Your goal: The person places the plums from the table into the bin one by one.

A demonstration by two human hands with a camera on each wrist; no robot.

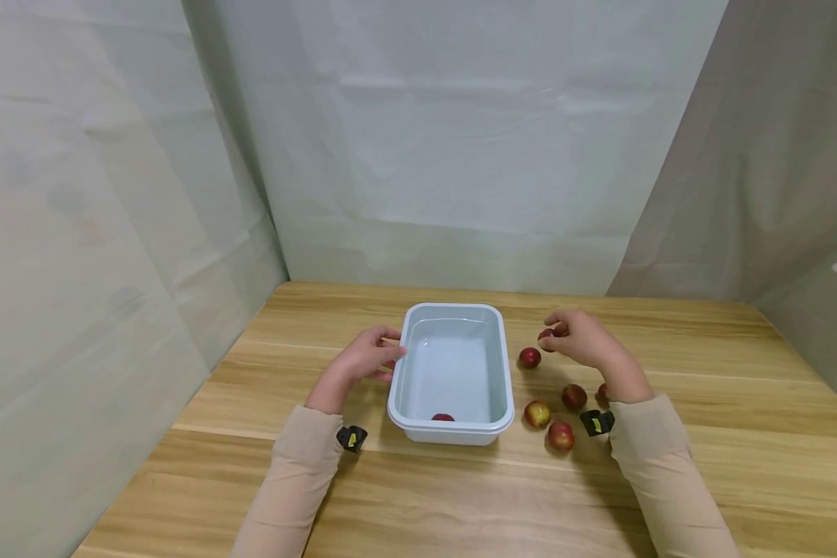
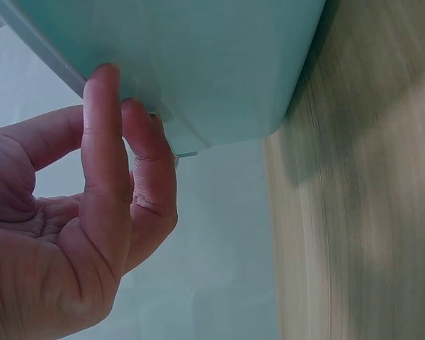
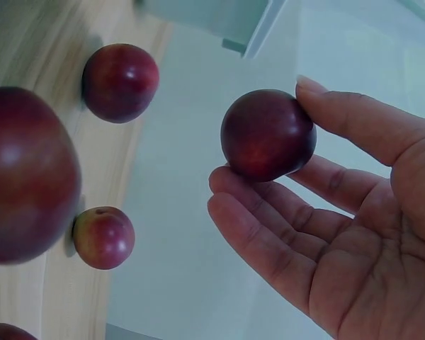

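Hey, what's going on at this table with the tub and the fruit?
A person sits at a wooden table. Their left hand touches the side of a pale blue tub, fingers straight against its rim. Their right hand holds a dark red plum in a fingertip grip above the table, right of the tub. One plum in the tub is already inside; several loose plums lie on the table beside it.

We can read no words, numbers or brand names anywhere. The two small black wrist cameras (image 1: 352,439) (image 1: 597,422) each have a little yellow mark on them, but it is too small for us to read.
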